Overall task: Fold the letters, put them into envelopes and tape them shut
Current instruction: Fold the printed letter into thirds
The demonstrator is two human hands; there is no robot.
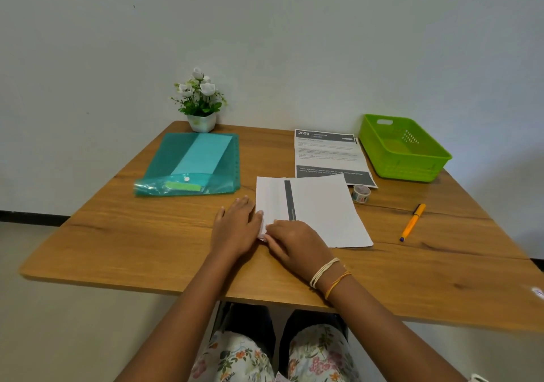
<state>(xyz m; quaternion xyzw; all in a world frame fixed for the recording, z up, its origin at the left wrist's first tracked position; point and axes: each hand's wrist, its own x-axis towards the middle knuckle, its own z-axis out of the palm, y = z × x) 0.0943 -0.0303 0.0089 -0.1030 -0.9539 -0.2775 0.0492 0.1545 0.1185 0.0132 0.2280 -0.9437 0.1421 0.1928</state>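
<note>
A white letter [321, 213] lies near the middle of the wooden table [147, 234], partly folded, with a dark grey printed strip running up its folded-over part. Both hands work at its near left corner. The left hand [235, 228] lies flat on the table with its fingers straight and its thumb side against the letter's left edge, gripping nothing. The right hand [297, 243] rests on the corner of the letter with its fingers bent down onto the paper, pressing the fold; whether the fingertips also pinch the edge cannot be told. The right wrist wears thread bracelets [329, 275]. A second printed sheet [326, 152] lies just behind the letter, its near edge tucked under it. A small roll of patterned tape [361, 193] sits just beside the letter's right edge, touching the printed sheet's corner. An orange pen [412, 222] lies farther right, apart from the tape. A green basket [418, 169] stands at the far right corner. At the far left lies a teal plastic folder [223, 158] with a pale envelope [203, 153] showing through it, and behind it stands a small pot of white flowers [200, 99].
</note>
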